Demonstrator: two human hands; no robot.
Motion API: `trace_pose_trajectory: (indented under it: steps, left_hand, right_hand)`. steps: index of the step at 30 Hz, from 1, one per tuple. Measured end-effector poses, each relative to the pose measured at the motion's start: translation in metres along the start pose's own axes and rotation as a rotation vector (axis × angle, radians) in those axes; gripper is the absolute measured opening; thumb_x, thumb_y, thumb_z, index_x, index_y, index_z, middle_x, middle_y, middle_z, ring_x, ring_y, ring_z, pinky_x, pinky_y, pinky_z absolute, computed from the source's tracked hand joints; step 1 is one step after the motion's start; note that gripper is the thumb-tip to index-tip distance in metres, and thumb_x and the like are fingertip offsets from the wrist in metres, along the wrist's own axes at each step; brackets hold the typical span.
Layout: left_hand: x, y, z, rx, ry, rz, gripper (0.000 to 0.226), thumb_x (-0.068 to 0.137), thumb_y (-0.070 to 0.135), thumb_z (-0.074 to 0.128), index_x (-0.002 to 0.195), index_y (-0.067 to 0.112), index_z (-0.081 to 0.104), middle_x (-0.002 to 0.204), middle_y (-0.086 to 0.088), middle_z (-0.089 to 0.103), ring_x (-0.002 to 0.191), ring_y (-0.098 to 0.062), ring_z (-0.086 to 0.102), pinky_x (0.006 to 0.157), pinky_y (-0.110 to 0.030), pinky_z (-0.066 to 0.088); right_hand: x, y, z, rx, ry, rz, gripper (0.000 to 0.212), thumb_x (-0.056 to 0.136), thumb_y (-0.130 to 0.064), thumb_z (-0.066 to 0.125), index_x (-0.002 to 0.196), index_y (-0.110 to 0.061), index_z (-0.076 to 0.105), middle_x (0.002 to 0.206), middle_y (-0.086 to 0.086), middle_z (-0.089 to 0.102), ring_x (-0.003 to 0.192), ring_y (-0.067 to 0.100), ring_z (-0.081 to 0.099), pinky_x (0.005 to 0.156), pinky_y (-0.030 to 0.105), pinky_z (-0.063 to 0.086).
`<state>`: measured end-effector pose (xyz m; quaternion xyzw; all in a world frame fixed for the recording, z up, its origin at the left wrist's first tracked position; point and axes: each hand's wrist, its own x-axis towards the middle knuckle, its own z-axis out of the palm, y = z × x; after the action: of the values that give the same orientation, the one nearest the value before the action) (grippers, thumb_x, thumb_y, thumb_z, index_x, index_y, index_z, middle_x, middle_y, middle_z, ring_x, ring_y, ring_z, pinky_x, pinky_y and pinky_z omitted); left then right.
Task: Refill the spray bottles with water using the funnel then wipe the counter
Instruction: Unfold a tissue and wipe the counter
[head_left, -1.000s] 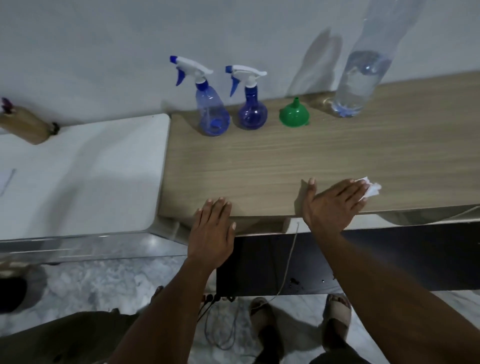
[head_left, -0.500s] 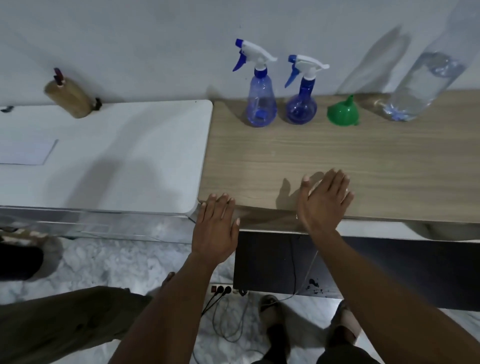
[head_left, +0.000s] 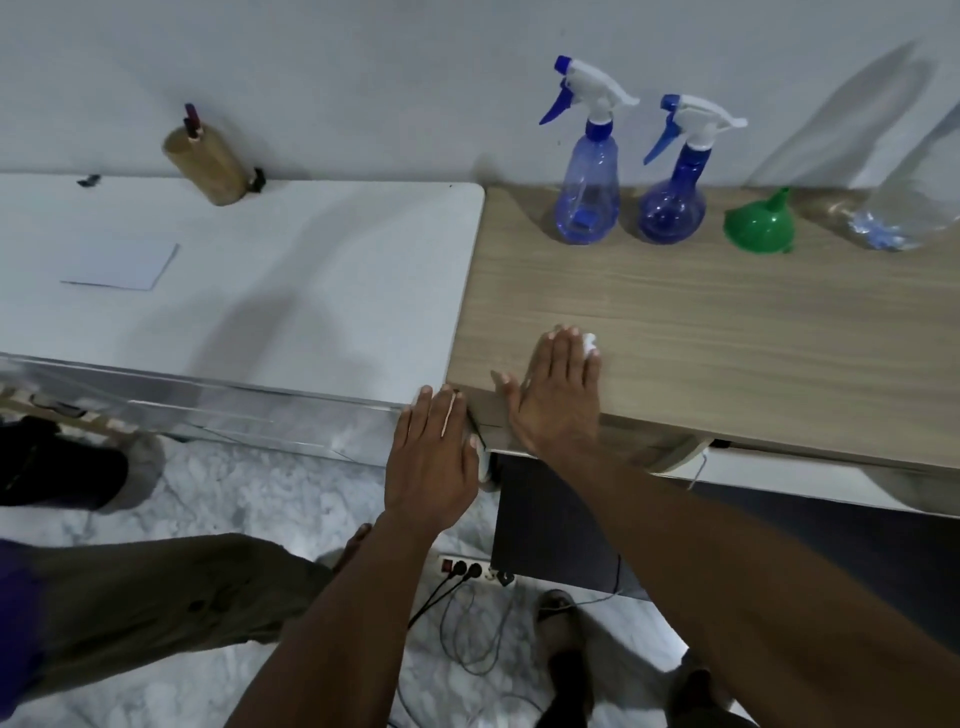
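Two blue spray bottles stand upright against the wall at the back of the wooden counter (head_left: 727, 322): a lighter one (head_left: 588, 171) and, to its right, a darker round one (head_left: 673, 192). A green funnel (head_left: 759, 224) rests mouth down beside them. A clear water bottle (head_left: 904, 208) stands at the far right edge. My right hand (head_left: 558, 395) lies flat on the counter's front left part, pressing a white tissue (head_left: 589, 342) that peeks out past the fingertips. My left hand (head_left: 434, 457) is flat with fingers together at the counter's front left corner, holding nothing.
A white table (head_left: 249, 291) adjoins the counter on the left, with a sheet of paper (head_left: 122, 266) and a tan cylindrical holder (head_left: 208, 161). Below are a power strip with cables (head_left: 467, 571), my feet, and another person's leg (head_left: 130, 597).
My right hand has slid leftward along the front of the counter with the tissue under it. The view has shifted left too. The bottles and funnel have not moved.
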<state>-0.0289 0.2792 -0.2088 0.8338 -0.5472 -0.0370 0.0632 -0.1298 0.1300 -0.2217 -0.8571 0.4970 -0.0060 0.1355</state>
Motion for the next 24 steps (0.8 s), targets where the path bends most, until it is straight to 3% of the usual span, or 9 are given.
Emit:
trace_pose_trajectory:
  steps: [8, 12, 15, 18, 24]
  left_hand:
    - [-0.029, -0.016, 0.001, 0.000, 0.013, -0.076, 0.059, 0.094, 0.029, 0.035, 0.149, 0.011, 0.043, 0.158, -0.009, 0.038, 0.150, -0.028, 0.027, 0.119, -0.049, 0.029]
    - [-0.034, -0.004, 0.005, -0.027, -0.014, -0.097, 0.059, 0.095, 0.030, 0.036, 0.152, 0.013, 0.039, 0.160, -0.008, 0.033, 0.152, -0.026, 0.021, 0.122, -0.046, 0.023]
    - [-0.032, 0.013, 0.009, -0.058, -0.043, -0.098, 0.060, 0.097, 0.032, 0.036, 0.154, 0.014, 0.035, 0.163, -0.006, 0.027, 0.153, -0.024, 0.015, 0.123, -0.045, 0.018]
    - [-0.028, 0.040, 0.014, -0.095, -0.049, -0.094, 0.059, 0.097, 0.033, 0.034, 0.151, 0.012, 0.039, 0.160, -0.007, 0.033, 0.152, -0.025, 0.020, 0.121, -0.046, 0.024]
    - [-0.025, 0.119, 0.029, -0.150, -0.088, -0.015, 0.057, 0.097, 0.034, 0.036, 0.148, 0.012, 0.044, 0.154, -0.008, 0.043, 0.146, -0.026, 0.032, 0.118, -0.043, 0.030]
  right_hand:
    - [0.016, 0.003, 0.009, -0.149, -0.044, -0.688, 0.072, 0.099, -0.047, 0.015, 0.157, -0.006, 0.009, 0.166, 0.012, 0.007, 0.153, 0.026, 0.000, 0.123, 0.051, 0.007]
    - [0.030, 0.029, 0.003, -0.242, -0.086, -0.907, 0.067, 0.100, -0.033, 0.031, 0.158, -0.012, 0.006, 0.166, 0.006, 0.003, 0.154, 0.021, -0.001, 0.124, 0.047, 0.008]
    - [0.027, 0.051, -0.007, -0.304, -0.122, -0.976, 0.068, 0.099, -0.027, 0.032, 0.158, -0.015, 0.001, 0.166, 0.002, -0.003, 0.153, 0.018, -0.005, 0.124, 0.044, 0.002]
    - [0.018, 0.082, -0.017, -0.321, -0.130, -0.967, 0.068, 0.098, -0.025, 0.028, 0.158, -0.016, -0.003, 0.166, 0.001, -0.006, 0.153, 0.017, -0.006, 0.124, 0.044, 0.001]
    - [-0.005, 0.165, -0.035, -0.263, -0.135, -0.870, 0.062, 0.098, -0.030, 0.008, 0.158, -0.016, 0.007, 0.166, 0.002, 0.006, 0.153, 0.018, 0.004, 0.124, 0.044, 0.011]
